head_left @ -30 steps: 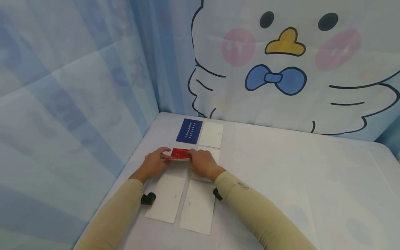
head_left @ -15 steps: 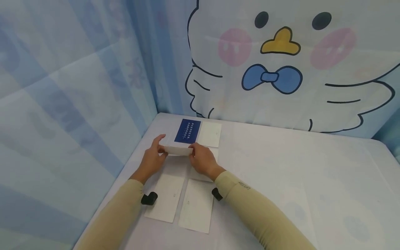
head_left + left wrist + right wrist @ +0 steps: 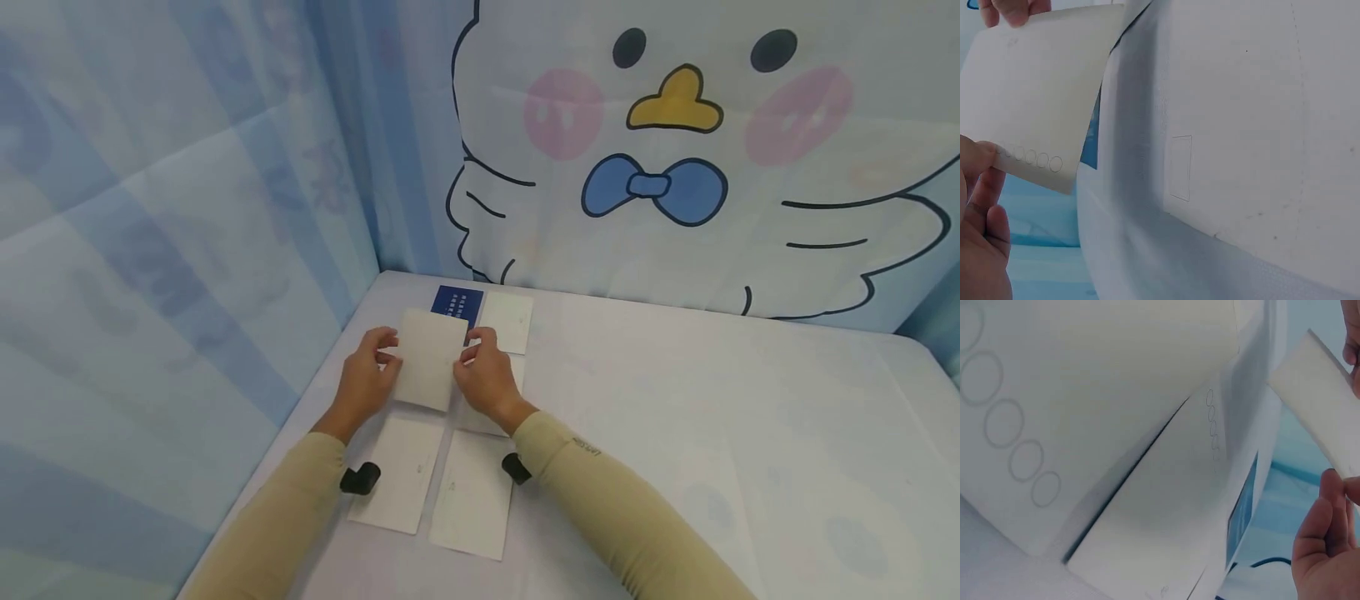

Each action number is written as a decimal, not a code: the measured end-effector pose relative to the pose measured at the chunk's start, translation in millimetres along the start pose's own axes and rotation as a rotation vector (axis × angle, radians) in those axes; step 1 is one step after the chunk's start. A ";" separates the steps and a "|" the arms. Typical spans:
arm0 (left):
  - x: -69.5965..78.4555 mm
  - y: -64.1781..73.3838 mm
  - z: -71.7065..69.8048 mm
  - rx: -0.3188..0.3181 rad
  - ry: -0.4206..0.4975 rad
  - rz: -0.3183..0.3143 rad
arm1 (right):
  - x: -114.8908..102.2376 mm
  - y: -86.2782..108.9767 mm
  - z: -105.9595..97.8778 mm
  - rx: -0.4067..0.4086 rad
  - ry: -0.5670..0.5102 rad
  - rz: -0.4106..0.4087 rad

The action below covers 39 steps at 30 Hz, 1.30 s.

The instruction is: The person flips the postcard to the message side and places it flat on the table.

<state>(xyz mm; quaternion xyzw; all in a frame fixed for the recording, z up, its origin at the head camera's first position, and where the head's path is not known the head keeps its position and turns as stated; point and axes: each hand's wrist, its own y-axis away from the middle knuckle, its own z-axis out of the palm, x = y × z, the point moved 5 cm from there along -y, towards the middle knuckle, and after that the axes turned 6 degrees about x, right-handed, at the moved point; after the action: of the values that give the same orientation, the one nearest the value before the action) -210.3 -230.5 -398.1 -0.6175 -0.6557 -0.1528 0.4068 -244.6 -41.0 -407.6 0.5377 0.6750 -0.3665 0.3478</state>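
Held card: one, white, raised off the table (image 3: 675,433), tilted, between both hands; in the head view it overlaps the blue card's near part; row of printed circles (image 3: 1043,160) along one edge.
Left hand (image 3: 366,375): pinching the held card (image 3: 431,360) at its left edge, thumb on the white face.
Right hand (image 3: 486,375): pinching the same card at its right edge.
Blue card (image 3: 459,302): one, white lettering, far left on the table.
Far white card (image 3: 507,321): just right of the blue one.
Middle white card (image 3: 476,419): probably a single piece, mostly hidden beneath the right hand.
Near white cards: two, side by side, left (image 3: 400,471) and right (image 3: 471,500).
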 end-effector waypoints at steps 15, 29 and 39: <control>-12.0 1.3 12.5 -0.108 -0.130 -0.014 | 5.3 2.5 12.6 -0.089 0.163 -0.042; -24.2 1.3 27.7 -0.233 -0.158 -0.067 | 7.5 0.8 14.2 -0.171 0.499 -0.026; -30.5 4.8 33.5 -0.292 -0.155 -0.128 | 15.6 -0.1 19.3 -0.225 0.527 -0.014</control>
<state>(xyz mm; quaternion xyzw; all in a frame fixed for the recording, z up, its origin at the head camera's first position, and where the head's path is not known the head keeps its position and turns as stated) -220.2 -226.9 -442.4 -0.6369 -0.6939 -0.2241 0.2501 -246.1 -50.4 -430.5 0.5677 0.7823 -0.1395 0.2152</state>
